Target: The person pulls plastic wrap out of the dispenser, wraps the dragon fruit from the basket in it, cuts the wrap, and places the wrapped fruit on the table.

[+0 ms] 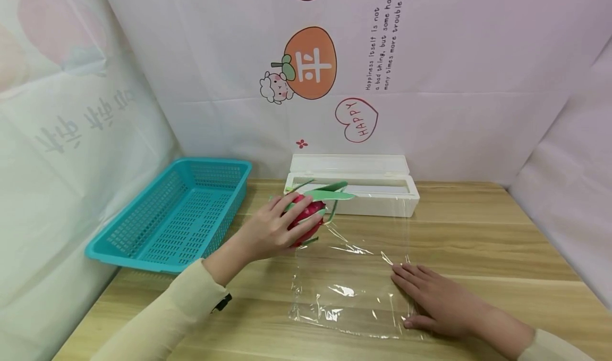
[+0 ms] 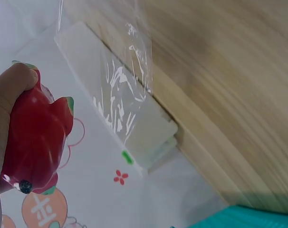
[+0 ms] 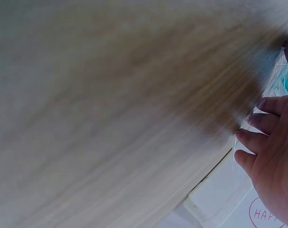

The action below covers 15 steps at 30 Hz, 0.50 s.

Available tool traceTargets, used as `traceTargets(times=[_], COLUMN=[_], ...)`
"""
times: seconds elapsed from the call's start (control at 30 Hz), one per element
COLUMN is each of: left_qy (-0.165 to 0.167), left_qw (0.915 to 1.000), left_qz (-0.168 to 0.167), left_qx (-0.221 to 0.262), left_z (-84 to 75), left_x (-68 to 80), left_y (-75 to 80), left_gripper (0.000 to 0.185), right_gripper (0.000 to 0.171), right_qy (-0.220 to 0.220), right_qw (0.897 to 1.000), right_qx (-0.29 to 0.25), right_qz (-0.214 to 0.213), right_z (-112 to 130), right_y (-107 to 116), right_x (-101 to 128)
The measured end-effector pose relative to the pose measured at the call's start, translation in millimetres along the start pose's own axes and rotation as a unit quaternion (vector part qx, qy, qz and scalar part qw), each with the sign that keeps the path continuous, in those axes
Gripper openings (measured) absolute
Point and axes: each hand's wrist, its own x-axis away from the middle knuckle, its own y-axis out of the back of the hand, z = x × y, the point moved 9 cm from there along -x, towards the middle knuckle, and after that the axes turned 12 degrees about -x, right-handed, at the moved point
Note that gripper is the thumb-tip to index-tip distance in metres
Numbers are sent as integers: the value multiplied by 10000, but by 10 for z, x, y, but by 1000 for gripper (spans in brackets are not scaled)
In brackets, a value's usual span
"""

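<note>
My left hand (image 1: 277,224) grips a red dragon fruit (image 1: 306,218) with green-tipped scales, held above the plastic wrap near the dispenser. In the left wrist view the thumb presses on the glossy red dragon fruit (image 2: 37,137). A sheet of clear plastic wrap (image 1: 344,292) runs from the white dispenser box (image 1: 377,206) toward the table's front. My right hand (image 1: 440,302) lies flat with fingers extended, its fingertips touching the wrap's right edge. The right wrist view shows the fingers (image 3: 253,140) of that hand against the tabletop and film.
A turquoise plastic basket (image 1: 224,220) stands at the left of the wooden table (image 1: 478,233). The dispenser's lid (image 1: 349,164) is raised at the back. A printed white cloth (image 1: 454,58) hangs behind and along both sides.
</note>
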Motion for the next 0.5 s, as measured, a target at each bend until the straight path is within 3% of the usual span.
traceTargets(times=[0.13, 0.5], left_qy=[-132, -504], left_qw=[9999, 9982], left_qz=[25, -323], left_qx=[96, 86], left_z=[-103, -320], left_x=[-56, -258], left_y=[-78, -193], left_gripper=[75, 65], right_gripper=[79, 78], right_qy=[72, 5], right_qw=[10000, 10000], right_qx=[27, -3], right_qz=[-24, 75], right_z=[10, 13], right_y=[17, 11], right_x=[-6, -1])
